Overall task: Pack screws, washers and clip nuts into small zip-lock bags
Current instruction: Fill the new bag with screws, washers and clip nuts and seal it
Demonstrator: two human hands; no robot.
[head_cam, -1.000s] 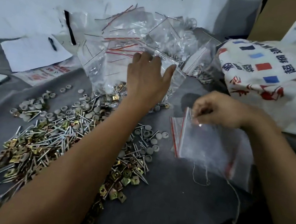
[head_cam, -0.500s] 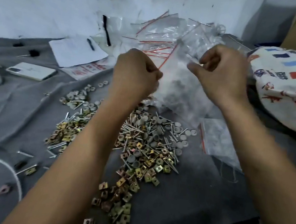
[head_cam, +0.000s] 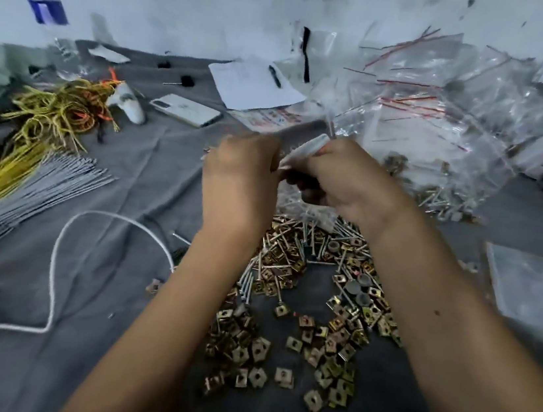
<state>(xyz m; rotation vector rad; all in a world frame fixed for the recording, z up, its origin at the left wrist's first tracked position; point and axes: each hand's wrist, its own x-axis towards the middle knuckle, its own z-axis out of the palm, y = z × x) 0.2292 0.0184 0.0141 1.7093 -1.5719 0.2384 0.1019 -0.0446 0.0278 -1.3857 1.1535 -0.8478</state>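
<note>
1. Clear plastic of a small zip-lock bag (head_cam: 301,151) shows at frame centre, pinched between both hands and held above the cloth.
2. Left hand (head_cam: 240,181) curls its fingers on the bag's left edge; right hand (head_cam: 342,180) grips its right side, the two hands almost touching.
3. Directly below the hands lies a heap of brass-coloured clip nuts (head_cam: 311,335) mixed with screws (head_cam: 250,279) and a few grey washers (head_cam: 356,286) on the grey cloth (head_cam: 114,289).
4. A pile of empty zip-lock bags (head_cam: 449,101) fills the upper right.
5. A white cord (head_cam: 58,264) loops at lower left; yellow ties (head_cam: 54,115) sit at upper left.
</note>
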